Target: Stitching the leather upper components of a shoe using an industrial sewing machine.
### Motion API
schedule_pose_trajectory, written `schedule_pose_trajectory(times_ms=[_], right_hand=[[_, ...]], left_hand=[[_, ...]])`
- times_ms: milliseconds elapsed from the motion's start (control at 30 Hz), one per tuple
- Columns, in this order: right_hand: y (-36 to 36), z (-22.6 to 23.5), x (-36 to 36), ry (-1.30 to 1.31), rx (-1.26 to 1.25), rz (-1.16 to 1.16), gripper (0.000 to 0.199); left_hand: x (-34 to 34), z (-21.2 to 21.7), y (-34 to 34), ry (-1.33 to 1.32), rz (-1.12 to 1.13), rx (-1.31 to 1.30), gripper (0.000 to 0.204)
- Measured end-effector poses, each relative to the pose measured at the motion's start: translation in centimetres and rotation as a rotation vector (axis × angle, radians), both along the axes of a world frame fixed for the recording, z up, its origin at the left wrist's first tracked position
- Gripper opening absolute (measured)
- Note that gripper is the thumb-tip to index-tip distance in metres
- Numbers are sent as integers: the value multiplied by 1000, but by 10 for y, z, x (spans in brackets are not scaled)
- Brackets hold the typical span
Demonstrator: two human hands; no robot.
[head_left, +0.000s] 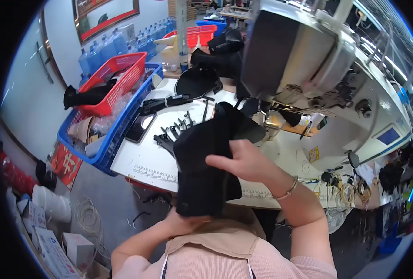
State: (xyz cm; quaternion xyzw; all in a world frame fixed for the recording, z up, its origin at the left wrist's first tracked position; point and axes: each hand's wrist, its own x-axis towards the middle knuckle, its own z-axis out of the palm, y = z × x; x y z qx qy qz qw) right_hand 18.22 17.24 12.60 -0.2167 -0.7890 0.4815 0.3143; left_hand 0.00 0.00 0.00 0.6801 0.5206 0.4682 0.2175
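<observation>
A soft black piece shaped like a boot upper [199, 158] hangs over the front edge of the white table, between me and the sewing machine [318, 60]. My right hand [241, 160] grips its right side, thumb across the top and the other fingers mostly hidden. Down at the near end, my left hand [183, 224] holds it from below, and its fingers are covered by the material. The piece's far end reaches toward the machine's needle area [274, 118]. Small black clips or pulls [176, 128] lie just beyond its left side, beside a dark phone [141, 126].
At left, a blue crate [106, 151] and a red basket [116, 81] hold black boot parts and plastic bags. More black pieces [197, 81] lie at the table's back. A ruler strip [155, 173] runs along the front edge. Cords and small tools [327, 179] clutter the right side.
</observation>
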Motion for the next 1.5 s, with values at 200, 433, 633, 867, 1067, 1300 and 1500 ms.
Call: schedule_pose_trajectory(times_ms=[200, 433, 633, 867, 1067, 1300, 1500], right_hand=[[29, 16, 23, -255, -288, -104, 57], [26, -36, 40, -423, -22, 175, 42], [-83, -69, 72, -367, 836, -720, 58], [-81, -96, 68, -371, -240, -603, 26], [-68, -73, 48, -22, -247, -395, 7], [-24, -73, 20, 49, -131, -567, 5], [-32, -105, 23, 98, -219, -625, 7]], left_hand=[[-43, 23, 35, -988, 159, 133, 20], [22, 38, 122, -466, -142, -252, 69], [52, 32, 128, -395, 3, -31, 62], [14, 14, 128, -486, -49, 159, 27], [-74, -6, 122, 333, -50, 89, 15], [-84, -20, 140, 706, 72, 218, 10], [-66, 39, 126, 148, 480, 368, 9]])
